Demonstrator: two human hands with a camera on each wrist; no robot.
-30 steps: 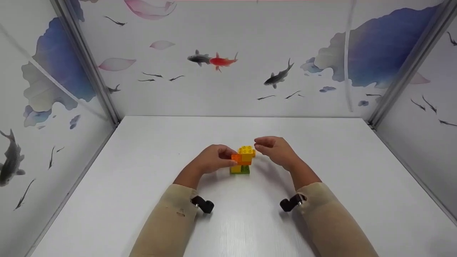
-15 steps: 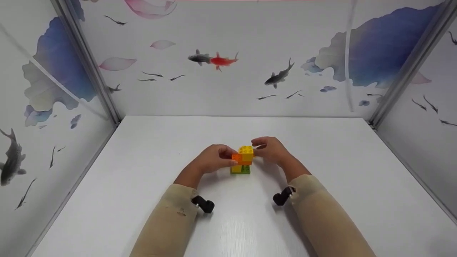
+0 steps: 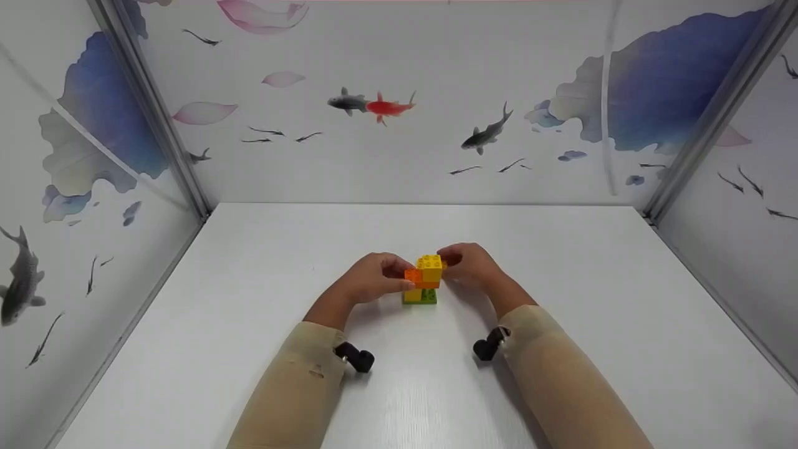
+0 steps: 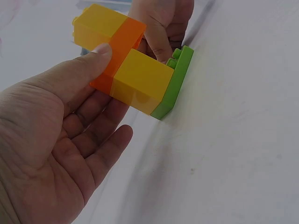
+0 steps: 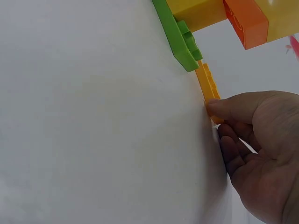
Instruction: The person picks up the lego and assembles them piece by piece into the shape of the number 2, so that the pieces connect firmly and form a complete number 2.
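Observation:
A small stack of toy building bricks stands between the hands. Its base is a green plate (image 4: 176,86), bearing a yellow brick (image 4: 142,77). Over that comes an orange brick (image 4: 122,46), topped by another yellow brick (image 3: 431,268) set off to one side. My left hand (image 3: 369,279) pinches the orange brick, thumb across its face in the left wrist view. On the stack's far right side, my right hand (image 3: 472,267) pinches a thin yellow-orange brick (image 5: 205,83) between thumb and fingers. That piece shows studs and is partly hidden behind the green plate in the right wrist view.
The white tabletop (image 3: 399,399) spreads around both arms. White panels (image 3: 399,162) printed with fish and petals enclose the back and sides, with metal posts at the corners. A black camera mount sits on each wrist.
My right hand has moved left to the stack, and its thumb and fingers have closed on the yellow-orange brick. My left hand has stayed in place on the orange brick.

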